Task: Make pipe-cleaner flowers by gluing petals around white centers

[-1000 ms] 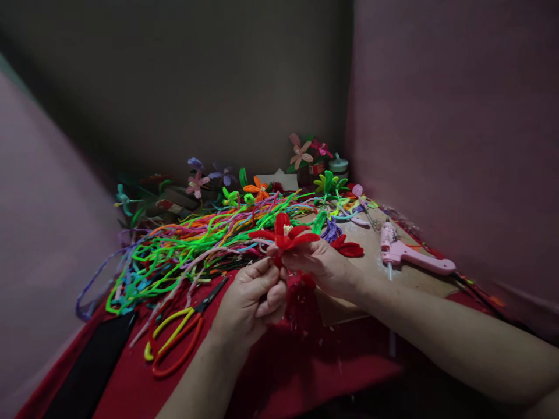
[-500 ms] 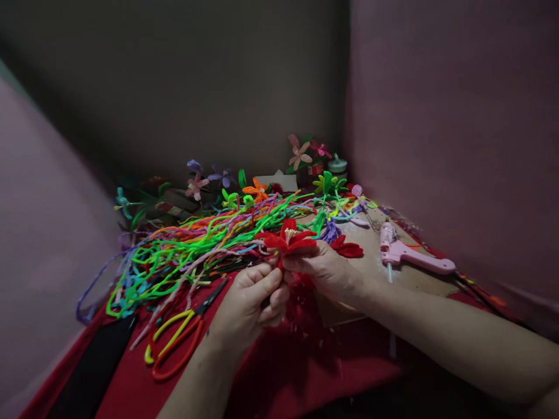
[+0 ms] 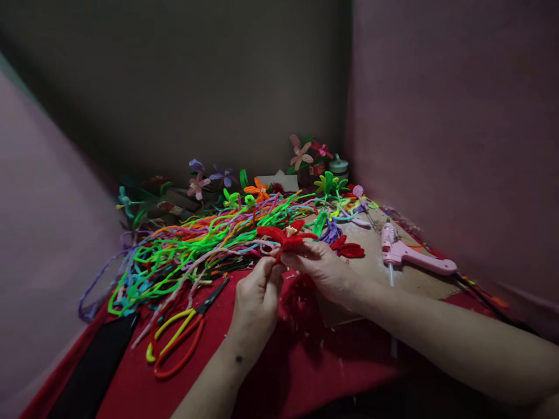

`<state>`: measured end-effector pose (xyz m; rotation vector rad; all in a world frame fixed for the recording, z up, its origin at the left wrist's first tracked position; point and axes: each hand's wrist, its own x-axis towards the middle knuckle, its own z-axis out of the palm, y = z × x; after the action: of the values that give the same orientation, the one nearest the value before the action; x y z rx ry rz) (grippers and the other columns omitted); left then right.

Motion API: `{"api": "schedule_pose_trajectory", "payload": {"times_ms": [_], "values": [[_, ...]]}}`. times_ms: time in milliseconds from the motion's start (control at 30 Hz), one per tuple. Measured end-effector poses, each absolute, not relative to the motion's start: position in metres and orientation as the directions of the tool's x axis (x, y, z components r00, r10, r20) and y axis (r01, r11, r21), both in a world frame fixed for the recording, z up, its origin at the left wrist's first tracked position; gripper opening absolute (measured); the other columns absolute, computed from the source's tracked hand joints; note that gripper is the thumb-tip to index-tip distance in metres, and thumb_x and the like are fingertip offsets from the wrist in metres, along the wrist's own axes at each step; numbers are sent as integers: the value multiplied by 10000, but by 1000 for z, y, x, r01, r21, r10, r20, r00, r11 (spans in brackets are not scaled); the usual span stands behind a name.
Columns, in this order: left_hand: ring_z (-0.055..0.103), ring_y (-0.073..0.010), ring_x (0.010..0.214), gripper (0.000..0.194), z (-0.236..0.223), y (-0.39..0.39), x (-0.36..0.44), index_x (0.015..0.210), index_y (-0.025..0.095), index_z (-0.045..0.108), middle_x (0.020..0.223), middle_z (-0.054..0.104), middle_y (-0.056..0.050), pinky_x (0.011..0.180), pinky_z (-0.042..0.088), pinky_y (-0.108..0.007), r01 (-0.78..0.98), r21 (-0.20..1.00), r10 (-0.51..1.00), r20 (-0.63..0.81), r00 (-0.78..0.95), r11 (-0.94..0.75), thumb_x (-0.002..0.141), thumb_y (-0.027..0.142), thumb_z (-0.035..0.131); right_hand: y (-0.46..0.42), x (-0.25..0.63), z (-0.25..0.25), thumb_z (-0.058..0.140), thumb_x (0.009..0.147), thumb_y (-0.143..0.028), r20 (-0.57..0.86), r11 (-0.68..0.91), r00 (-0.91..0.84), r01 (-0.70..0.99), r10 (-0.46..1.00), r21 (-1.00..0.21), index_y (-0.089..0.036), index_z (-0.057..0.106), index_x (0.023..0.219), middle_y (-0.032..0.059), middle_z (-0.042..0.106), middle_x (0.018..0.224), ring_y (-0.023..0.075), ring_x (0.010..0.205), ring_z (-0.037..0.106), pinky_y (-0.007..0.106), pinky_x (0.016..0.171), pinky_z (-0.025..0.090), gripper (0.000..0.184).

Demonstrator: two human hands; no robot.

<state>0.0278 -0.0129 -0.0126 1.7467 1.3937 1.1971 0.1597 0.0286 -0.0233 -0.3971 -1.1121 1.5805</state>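
Note:
Between my two hands is a red pipe-cleaner flower (image 3: 289, 237) with pale stamens standing up at its centre. My left hand (image 3: 258, 291) pinches the underside of the flower, its fingers closed near the base. From the right, my right hand (image 3: 318, 266) grips the flower just below its petals. The exact spot where the fingertips meet is partly hidden. Just beyond my right hand lies another red petal piece (image 3: 348, 247). Scissors (image 3: 186, 331) with one yellow and one red handle rest left of my left hand.
A heap of coloured pipe cleaners (image 3: 196, 244) spreads behind my hands. A pink glue gun (image 3: 410, 253) lies on a brown board (image 3: 371, 279) at the right. A black flat object (image 3: 94, 366) is at the front left. Finished flowers (image 3: 300, 154) and a lidded jar (image 3: 339, 166) stand at the back.
My left hand has turned upright, bringing its fingertips up under the flower. The flower has tilted, so its petals look flatter. My right hand keeps its grip, nearly in place.

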Motion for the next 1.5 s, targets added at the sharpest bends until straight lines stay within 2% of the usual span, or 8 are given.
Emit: {"api": "schedule_pose_trajectory", "payload": {"times_ms": [133,333,600,833,967,1100,1333,1500], "values": [[310,-63,474,147,-9,-14,29,858,190,577,557,390,63,436,252,-183,118,988,995,96,1,-95,810,326,546,26,164,-15,703,715,-283,306,76,-392,-504,868,-860,-232,731,851,-7,660,796,117,774,560,278,788,419,147],[257,-32,415,177,-1,-15,30,775,172,537,496,344,85,390,183,-157,-132,988,996,-77,46,83,761,326,622,26,166,-10,705,699,-324,288,92,-377,-460,880,-883,-183,731,791,17,625,840,128,793,534,295,807,403,171],[199,-5,338,175,4,-15,27,700,150,519,458,357,90,344,200,-129,-318,925,966,-144,217,209,817,270,568,33,166,-23,720,695,-331,256,-16,-440,-527,861,-850,-186,724,859,-7,620,724,105,688,485,266,725,373,220],[70,7,321,135,-2,-12,20,724,137,581,456,274,109,301,248,-109,-481,779,854,-129,504,402,818,231,561,29,165,-24,726,689,-325,212,-176,-538,-579,816,-796,-190,728,854,-10,617,653,88,624,481,225,632,372,213],[81,4,321,134,-3,-12,18,722,139,595,457,276,104,311,303,-118,-479,763,826,-126,549,434,826,205,541,25,166,-18,706,710,-252,233,-169,-549,-584,803,-794,-184,728,800,-12,625,676,88,647,508,215,642,392,115],[125,3,311,149,0,-13,20,740,141,584,451,340,95,320,296,-134,-430,815,854,-143,500,389,831,250,539,25,167,-19,692,726,-240,220,-132,-518,-559,827,-819,-184,727,860,-5,633,723,99,691,530,246,729,407,149],[307,-31,413,220,1,-18,31,898,164,571,519,427,67,390,234,-147,-133,989,990,-44,133,62,792,355,604,27,165,-18,705,715,-305,247,-49,-460,-540,853,-840,-180,734,862,-16,607,681,99,676,520,273,745,409,195],[281,-34,428,227,2,-19,32,729,158,534,500,374,71,397,200,-164,14,1000,999,2,53,-2,824,362,554,23,167,-12,741,663,-328,241,-55,-486,-518,840,-854,-190,737,862,4,662,767,131,780,563,310,837,406,243]]}}
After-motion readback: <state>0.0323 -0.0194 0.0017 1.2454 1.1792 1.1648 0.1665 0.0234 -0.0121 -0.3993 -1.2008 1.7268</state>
